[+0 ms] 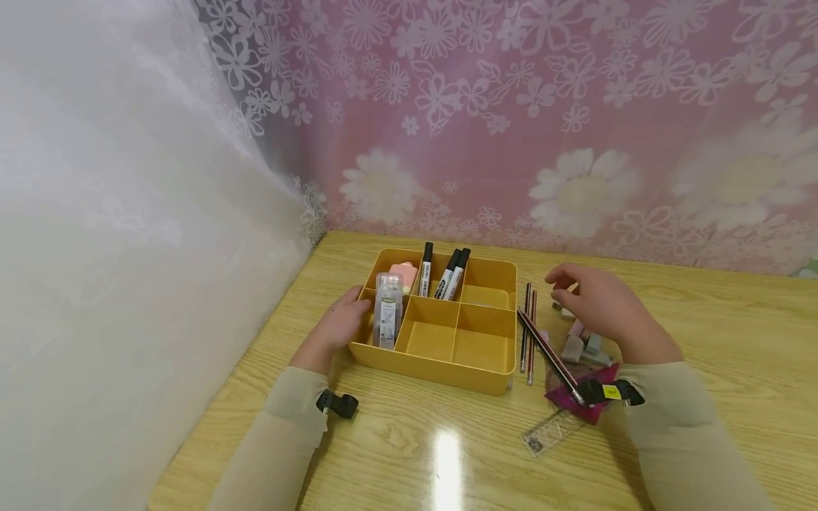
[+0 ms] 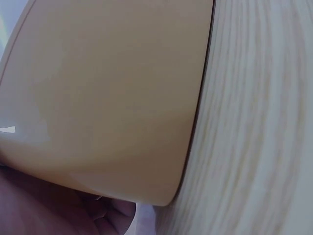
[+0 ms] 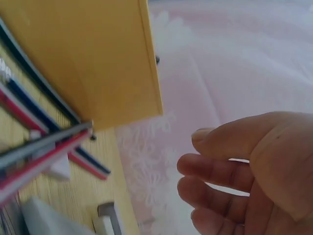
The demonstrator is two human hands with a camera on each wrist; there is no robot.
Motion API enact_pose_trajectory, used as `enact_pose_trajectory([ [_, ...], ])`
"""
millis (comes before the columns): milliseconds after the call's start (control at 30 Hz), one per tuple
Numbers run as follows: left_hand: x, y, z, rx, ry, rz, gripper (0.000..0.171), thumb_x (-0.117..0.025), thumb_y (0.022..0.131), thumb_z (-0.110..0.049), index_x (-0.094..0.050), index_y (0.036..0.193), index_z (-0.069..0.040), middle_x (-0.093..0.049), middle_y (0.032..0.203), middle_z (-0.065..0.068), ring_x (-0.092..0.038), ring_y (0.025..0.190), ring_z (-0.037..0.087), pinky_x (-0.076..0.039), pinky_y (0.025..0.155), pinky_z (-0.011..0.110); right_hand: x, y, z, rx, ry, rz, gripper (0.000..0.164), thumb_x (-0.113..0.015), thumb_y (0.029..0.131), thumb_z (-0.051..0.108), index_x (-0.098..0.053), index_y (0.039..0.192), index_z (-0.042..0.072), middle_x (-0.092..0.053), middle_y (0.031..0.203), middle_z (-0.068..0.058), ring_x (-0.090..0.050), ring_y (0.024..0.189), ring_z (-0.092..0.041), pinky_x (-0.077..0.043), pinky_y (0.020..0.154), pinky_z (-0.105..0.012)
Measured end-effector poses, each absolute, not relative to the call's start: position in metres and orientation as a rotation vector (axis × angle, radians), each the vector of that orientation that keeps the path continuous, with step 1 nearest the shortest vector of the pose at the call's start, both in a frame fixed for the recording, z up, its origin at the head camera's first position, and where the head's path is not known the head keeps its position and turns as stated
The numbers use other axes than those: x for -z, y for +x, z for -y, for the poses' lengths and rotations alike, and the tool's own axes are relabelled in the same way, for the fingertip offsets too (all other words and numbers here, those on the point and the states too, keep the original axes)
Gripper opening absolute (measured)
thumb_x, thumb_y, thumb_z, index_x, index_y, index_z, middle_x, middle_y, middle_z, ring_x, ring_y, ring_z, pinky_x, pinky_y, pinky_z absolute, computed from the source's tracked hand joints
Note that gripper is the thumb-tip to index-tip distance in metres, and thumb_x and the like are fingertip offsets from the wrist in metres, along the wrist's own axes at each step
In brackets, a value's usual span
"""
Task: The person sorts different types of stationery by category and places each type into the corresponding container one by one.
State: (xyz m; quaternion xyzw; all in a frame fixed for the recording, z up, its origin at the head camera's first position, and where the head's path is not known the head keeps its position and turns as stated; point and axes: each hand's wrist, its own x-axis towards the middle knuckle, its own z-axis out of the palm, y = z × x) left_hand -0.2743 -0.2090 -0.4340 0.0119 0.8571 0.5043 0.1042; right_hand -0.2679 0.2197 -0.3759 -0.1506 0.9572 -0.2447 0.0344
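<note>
My left hand (image 1: 339, 323) holds the left wall of a yellow divided organizer box (image 1: 418, 365). In the left wrist view its curled fingers (image 2: 110, 215) show at the box's edge. A clear labelled bottle (image 1: 387, 316) stands in the front left compartment, with a pink item (image 1: 404, 272) behind it. Markers (image 1: 426, 270) with black caps lean in the back middle compartment. Right of the box, my right hand (image 1: 603, 301) hovers above small erasers (image 1: 573, 348), its fingers loosely bent and holding nothing. Several striped pencils (image 1: 532, 337) lie between that hand and the box.
Under the right wrist lie a magenta packet (image 1: 597, 415) and a clear ruler (image 1: 543, 433). The wooden table (image 1: 383, 447) meets a pink floral curtain (image 1: 460, 177) at the back and a white sheet (image 1: 160, 248) on the left.
</note>
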Motion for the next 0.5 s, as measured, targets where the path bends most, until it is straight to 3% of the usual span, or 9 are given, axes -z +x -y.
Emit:
enact_pose_trajectory([
  [267, 0.433, -0.273, 0.209, -1.493, 0.037, -2.527, 0.05, -0.034, 0.108, -0.027, -0.038, 0.154, -0.009, -0.042, 0.153, 0.016, -0.039, 0.139, 0.035, -0.029, 0.115, 0.056, 0.392, -0.28, -0.238, 0.632, -0.396, -2.934, 0.037, -0.062, 0.101, 0.02, -0.061, 0.132, 0.001, -0.06, 0.125, -0.026, -0.061, 0.103, -0.039, -0.051, 0.08, -0.056],
  [500, 0.433, -0.274, 0.208, -1.501, 0.048, -2.533, 0.05, -0.034, 0.107, -0.027, -0.039, 0.153, -0.009, -0.044, 0.151, 0.015, -0.041, 0.137, 0.035, -0.03, 0.115, 0.056, 0.408, -0.286, -0.241, 0.572, -0.377, -2.894, 0.039, -0.06, 0.101, 0.017, -0.06, 0.134, -0.002, -0.056, 0.128, -0.031, -0.061, 0.098, -0.037, -0.053, 0.076, -0.053],
])
